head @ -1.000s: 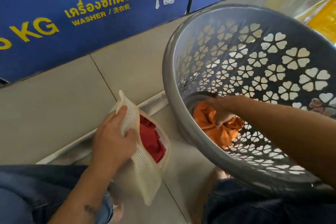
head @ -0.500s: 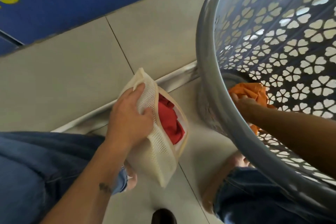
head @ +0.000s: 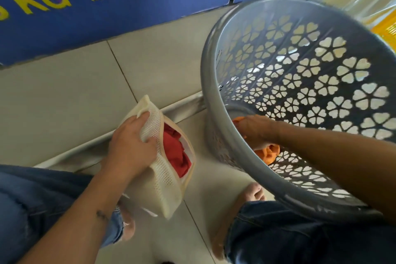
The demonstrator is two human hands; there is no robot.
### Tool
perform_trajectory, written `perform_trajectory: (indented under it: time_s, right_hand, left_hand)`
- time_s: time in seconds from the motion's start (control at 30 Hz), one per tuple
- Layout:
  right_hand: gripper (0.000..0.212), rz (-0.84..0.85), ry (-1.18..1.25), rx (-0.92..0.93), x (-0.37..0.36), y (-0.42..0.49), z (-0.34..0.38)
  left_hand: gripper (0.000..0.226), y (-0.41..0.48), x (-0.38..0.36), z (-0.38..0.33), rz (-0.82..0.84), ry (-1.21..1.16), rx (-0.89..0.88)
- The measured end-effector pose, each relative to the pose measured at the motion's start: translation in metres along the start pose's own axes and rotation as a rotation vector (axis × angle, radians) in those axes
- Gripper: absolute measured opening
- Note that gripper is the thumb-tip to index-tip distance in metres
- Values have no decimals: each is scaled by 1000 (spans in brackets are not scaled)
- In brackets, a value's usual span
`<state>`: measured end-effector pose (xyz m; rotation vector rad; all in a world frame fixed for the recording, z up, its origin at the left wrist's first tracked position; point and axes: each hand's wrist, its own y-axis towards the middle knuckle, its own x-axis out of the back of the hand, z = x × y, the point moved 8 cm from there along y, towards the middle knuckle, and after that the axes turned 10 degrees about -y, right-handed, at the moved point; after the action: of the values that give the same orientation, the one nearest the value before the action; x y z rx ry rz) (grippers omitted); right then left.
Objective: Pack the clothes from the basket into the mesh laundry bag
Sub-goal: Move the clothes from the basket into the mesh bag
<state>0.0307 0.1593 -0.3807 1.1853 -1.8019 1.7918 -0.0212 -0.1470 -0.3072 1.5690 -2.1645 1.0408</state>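
Note:
My left hand [head: 130,146] grips the rim of a cream mesh laundry bag [head: 165,176] and holds its mouth open; a red garment [head: 175,152] lies inside it. To the right stands a tall grey plastic basket [head: 214,75] with flower-shaped cut-outs, tilted toward me. My right hand [head: 255,130] reaches down inside the basket and grips an orange garment [head: 267,154] near the bottom. The basket's near wall hides part of that garment.
A blue washer front [head: 107,6] with yellow lettering runs along the back. The beige tiled floor [head: 64,100] has a low step edge [head: 90,152] behind the bag. My jeans-clad knees and bare feet are below. Something yellow [head: 387,28] sits at the far right.
The view has tipped back up, showing the washer again. My right hand stays low in the basket on the orange garment. My left hand keeps hold of the bag.

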Motion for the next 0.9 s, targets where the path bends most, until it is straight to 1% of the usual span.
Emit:
perform_trajectory:
  time_s: [0.1,0.17,0.2,0.4,0.53,0.63,0.73,0.83,0.9]
  right_hand:
    - [52,-147,-66,-14,54,-27,7]
    - [55,-203,-98,-59,93,-57,14]
    - [53,-229,-110,-92,113,-74,16]
    - [41,-530,-206,-291,218,-175,31]
    - [35,-642,-210,-398,269,-228,46]
    - [36,-713,-190,-378,288,-248,74]
    - [44,-691,-234,-320,278,-230,109]
    - [60,-629,-145,-262,254,-199,125]
    - [61,-704,-35,-304,248,-197,120]
  left_hand:
    - [66,-5,2,-4,14,21,-20]
    - [65,-9,5,-7,19,6,-51]
    - [66,-11,6,-8,21,-2,-67]
    - [63,-26,16,-8,20,-46,-99]
    - [63,-32,25,-6,-9,-54,-102]
    - [62,-36,32,-5,-28,-83,-118]
    - [60,-39,38,-6,-39,-103,-147]
    - [59,-39,43,-2,-56,-119,-146]
    - [60,-38,45,1,-67,-123,-141]
